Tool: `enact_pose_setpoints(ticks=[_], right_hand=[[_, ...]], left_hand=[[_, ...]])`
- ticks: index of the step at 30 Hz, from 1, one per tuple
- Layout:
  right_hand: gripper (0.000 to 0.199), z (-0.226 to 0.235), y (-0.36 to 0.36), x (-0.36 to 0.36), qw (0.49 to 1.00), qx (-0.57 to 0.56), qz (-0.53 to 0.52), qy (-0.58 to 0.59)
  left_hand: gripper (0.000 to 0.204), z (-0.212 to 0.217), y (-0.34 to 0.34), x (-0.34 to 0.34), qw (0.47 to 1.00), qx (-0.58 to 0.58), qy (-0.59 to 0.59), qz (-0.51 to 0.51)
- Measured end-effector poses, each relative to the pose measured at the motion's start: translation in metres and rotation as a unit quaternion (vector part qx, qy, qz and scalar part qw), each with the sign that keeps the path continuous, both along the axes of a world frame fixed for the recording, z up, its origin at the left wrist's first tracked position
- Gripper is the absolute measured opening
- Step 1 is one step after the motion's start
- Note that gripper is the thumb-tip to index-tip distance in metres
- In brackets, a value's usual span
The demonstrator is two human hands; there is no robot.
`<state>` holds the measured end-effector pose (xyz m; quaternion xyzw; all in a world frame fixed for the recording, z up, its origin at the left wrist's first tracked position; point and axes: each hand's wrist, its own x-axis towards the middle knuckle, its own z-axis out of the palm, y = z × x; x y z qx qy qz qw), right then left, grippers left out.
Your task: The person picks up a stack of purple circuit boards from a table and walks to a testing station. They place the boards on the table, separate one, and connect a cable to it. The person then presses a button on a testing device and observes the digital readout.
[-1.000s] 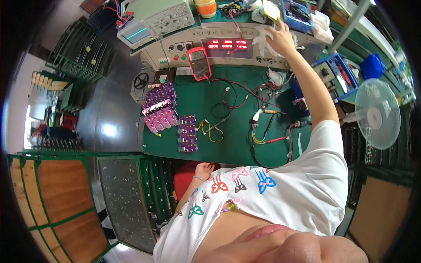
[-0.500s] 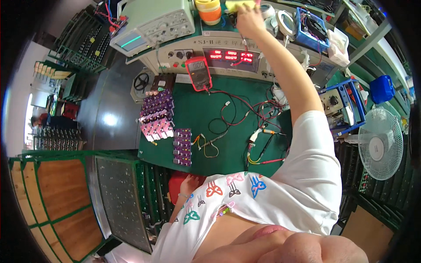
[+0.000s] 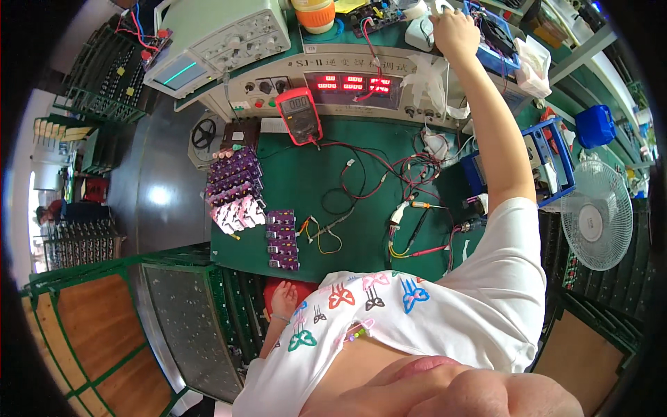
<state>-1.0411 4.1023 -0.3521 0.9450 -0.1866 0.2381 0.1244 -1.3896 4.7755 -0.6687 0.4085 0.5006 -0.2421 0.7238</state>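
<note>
My right arm reaches across the bench to the shelf on top of the test console. There my right hand has its fingers bent over a white ring-shaped roll, mostly covered by the hand. A white block-like item is just left of it. Low at my side, my left hand hangs with fingers apart, holding nothing, near a red seat. A purple circuit board lies on the green bench, beside a stack of similar boards.
A red multimeter leans against the console. An oscilloscope stands upper left. Tangled leads and a screwdriver lie on the bench. A blue tray and a fan are to the right.
My right hand has moved right along the shelf, from the yellow item to the white roll, uncovering a circuit board there. The view has shifted slightly; my left hand stays low.
</note>
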Motion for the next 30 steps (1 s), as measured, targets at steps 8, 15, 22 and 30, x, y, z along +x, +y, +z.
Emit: enact_pose_setpoints(ticks=[8, 15, 22, 30], right_hand=[[0.02, -0.022, 0.047, 0.079, 0.992, -0.057, 0.108, -0.005], [0.027, -0.024, 0.058, 0.038, 0.998, -0.035, -0.036, -0.044], [0.022, -0.03, 0.013, -0.003, 0.996, 0.006, -0.089, 0.02], [0.049, -0.022, -0.042, -0.003, 0.986, -0.054, -0.129, 0.096]], left_hand=[[0.035, -0.074, 0.055, -0.004, 0.992, -0.122, 0.009, -0.026], [0.031, -0.144, 0.097, -0.063, 0.986, -0.154, -0.063, -0.018], [0.013, -0.051, 0.04, -0.015, 0.987, -0.158, -0.037, -0.007], [0.022, 0.061, -0.012, 0.025, 0.989, 0.082, -0.12, 0.014]])
